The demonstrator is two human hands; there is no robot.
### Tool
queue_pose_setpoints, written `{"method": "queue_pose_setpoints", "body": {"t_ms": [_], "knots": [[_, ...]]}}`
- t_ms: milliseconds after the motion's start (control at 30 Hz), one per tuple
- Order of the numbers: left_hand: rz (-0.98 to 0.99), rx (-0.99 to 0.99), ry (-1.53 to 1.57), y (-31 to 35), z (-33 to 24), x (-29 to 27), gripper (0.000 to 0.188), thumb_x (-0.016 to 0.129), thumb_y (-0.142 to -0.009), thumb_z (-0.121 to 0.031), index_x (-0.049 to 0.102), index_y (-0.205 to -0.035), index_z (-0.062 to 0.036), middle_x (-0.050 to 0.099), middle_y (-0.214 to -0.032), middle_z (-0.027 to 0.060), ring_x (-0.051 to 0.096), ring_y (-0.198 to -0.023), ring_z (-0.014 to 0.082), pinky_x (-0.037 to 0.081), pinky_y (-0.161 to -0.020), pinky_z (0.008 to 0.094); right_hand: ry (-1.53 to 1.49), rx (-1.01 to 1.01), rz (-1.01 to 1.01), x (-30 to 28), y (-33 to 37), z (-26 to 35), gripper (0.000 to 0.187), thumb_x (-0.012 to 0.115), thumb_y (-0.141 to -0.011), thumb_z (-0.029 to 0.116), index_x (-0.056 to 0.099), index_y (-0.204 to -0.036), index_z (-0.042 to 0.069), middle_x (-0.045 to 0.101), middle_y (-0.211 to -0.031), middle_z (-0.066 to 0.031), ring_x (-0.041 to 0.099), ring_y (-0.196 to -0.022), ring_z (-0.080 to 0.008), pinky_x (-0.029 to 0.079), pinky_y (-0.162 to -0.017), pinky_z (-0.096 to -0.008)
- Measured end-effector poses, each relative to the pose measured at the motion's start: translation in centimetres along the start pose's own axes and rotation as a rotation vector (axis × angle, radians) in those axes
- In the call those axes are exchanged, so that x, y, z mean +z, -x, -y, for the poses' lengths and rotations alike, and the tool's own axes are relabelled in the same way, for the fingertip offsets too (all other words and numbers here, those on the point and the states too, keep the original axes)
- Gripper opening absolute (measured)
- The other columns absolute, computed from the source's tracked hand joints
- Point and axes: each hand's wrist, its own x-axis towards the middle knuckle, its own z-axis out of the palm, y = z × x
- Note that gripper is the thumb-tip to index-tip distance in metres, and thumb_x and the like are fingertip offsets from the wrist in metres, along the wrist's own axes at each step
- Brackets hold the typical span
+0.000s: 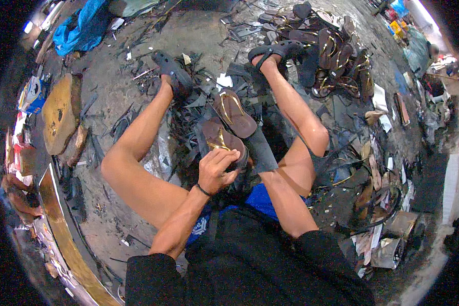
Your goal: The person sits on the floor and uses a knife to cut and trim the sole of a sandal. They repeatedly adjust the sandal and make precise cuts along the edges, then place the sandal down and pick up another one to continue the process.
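Note:
A brown flip-flop with a gold strap lies between my knees, toe pointing away from me. My left hand, a dark band at its wrist, is closed on the heel end of this flip-flop, fingers pinched at its edge. Beside it, slightly farther and to the right, is a second brown flip-flop with a gold strap. Right of both slants a flat dark grey strip. My right forearm reaches up to the strip's near end, and my right hand is hidden behind it.
Many similar flip-flops are heaped at the far right, near my right foot. Dark offcuts litter the floor around my feet. At left stand a worn yellowish block and a blue box; a blue plastic bag lies beyond.

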Motion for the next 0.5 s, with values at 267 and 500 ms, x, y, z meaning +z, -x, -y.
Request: {"method": "queue_pose_setpoints", "body": {"t_ms": [267,500], "knots": [[-0.015,-0.003,-0.027,0.5,-1.7,-3.0,0.047,0.080,-0.061,-0.008,0.070,-0.107,-0.0039,0.071,-0.109,0.0103,0.067,-0.091,0.0278,0.053,-0.081,0.0366,0.079,-0.032,-0.064,2.8,-2.1,-0.5,0.046,0.054,-0.093,0.049,0.065,-0.105,0.005,0.066,-0.095,-0.0099,0.061,-0.084,-0.0218,0.049,-0.075,-0.0357],[0.211,-0.182,0.015,3.9,-8.7,-12.9,0.037,0.068,-0.084,-0.021,0.065,-0.117,-0.0024,0.068,-0.107,0.0154,0.062,-0.097,0.0308,0.051,-0.087,0.0390,-0.200,-0.009,-0.134,4.5,-2.5,0.0,0.059,0.055,-0.092,0.061,0.074,-0.091,0.005,0.071,-0.079,-0.0072,0.063,-0.069,-0.0204,0.052,-0.064,-0.0360]]}}
